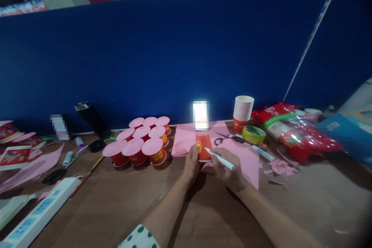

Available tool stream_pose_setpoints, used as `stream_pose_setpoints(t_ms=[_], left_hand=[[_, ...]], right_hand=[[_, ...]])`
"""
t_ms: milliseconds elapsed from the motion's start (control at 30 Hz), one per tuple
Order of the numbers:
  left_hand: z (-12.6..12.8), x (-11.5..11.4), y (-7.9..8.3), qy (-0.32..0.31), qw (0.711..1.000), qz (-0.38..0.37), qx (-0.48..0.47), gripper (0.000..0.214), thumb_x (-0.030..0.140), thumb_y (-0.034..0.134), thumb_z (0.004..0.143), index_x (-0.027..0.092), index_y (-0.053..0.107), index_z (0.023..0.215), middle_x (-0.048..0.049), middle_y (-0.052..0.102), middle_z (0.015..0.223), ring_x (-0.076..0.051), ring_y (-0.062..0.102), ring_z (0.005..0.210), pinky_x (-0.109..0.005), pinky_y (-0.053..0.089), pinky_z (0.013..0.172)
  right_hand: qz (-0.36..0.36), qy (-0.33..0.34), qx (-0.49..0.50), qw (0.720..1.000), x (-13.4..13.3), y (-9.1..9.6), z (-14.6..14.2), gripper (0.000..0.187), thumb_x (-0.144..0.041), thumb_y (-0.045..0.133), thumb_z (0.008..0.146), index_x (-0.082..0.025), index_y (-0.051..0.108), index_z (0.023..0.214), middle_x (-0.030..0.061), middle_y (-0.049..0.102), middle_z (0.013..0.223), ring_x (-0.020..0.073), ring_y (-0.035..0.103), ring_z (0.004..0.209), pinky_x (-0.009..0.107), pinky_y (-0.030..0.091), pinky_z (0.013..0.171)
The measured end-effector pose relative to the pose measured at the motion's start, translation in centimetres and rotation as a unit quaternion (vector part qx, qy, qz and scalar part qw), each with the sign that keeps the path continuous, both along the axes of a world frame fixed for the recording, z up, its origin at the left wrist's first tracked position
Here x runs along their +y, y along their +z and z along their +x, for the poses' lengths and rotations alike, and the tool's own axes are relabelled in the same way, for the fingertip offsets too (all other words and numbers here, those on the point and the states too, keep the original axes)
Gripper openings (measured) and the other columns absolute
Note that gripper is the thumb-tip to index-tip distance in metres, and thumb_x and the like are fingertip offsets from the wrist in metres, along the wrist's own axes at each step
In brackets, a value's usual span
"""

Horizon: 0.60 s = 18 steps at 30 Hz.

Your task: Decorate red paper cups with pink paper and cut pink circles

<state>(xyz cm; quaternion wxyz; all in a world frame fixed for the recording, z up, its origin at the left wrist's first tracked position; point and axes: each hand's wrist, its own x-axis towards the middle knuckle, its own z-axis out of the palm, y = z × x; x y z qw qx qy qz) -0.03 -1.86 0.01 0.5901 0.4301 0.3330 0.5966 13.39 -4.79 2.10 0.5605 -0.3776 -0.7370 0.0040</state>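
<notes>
Above the pink paper (pixel 244 159) at the middle of the table, my left hand (pixel 192 162) grips a red paper cup (pixel 205 149) with yellow lettering by its left side. A white pen (pixel 222 159) is pinched in my right hand (pixel 231 172), its tip at the cup's right side. A round pink paper piece (pixel 181 147) lies just left of the cup. Black scissors (pixel 223 138) rest on the paper behind my right hand. To the left stand several red cups (pixel 158 155), each topped with a pink paper disc (pixel 152 146).
A stack of paper cups (pixel 243 110), yellow tape (pixel 253 135), a glue stick (pixel 263 153) and a red cup package (pixel 287 131) are on the right, near pink scraps (pixel 281 167). On the left lie a power strip (pixel 40 209), scissors (pixel 55 175) and a black bottle (pixel 93 120). A blue partition (pixel 174 54) stands behind.
</notes>
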Motion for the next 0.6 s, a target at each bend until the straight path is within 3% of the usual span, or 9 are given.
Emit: stream_pose_setpoints(t_ms=[467,600], left_hand=[[0.0,-0.14,0.03,0.015,0.998,-0.052,-0.008,0.049,0.062,0.054,0.077,0.015,0.061,0.089,-0.0084,0.066,0.088,-0.019,0.06,0.077,-0.031,0.047,0.072],[0.18,-0.15,0.02,0.01,0.995,-0.093,-0.022,0.054,0.065,0.052,0.076,0.014,0.062,0.089,-0.0074,0.066,0.073,-0.021,0.062,0.071,-0.031,0.048,0.065]], right_hand=[[-0.018,-0.017,0.032,0.999,-0.25,0.45,0.05,0.011,-0.02,0.05,0.088,-0.018,0.06,0.091,0.0048,0.066,0.074,0.0173,0.064,0.065,0.029,0.053,0.061],[-0.023,-0.021,0.038,0.999,-0.33,0.53,0.06,0.012,-0.02,0.049,0.088,-0.019,0.06,0.092,0.0043,0.066,0.074,0.0167,0.063,0.063,0.029,0.053,0.06]])
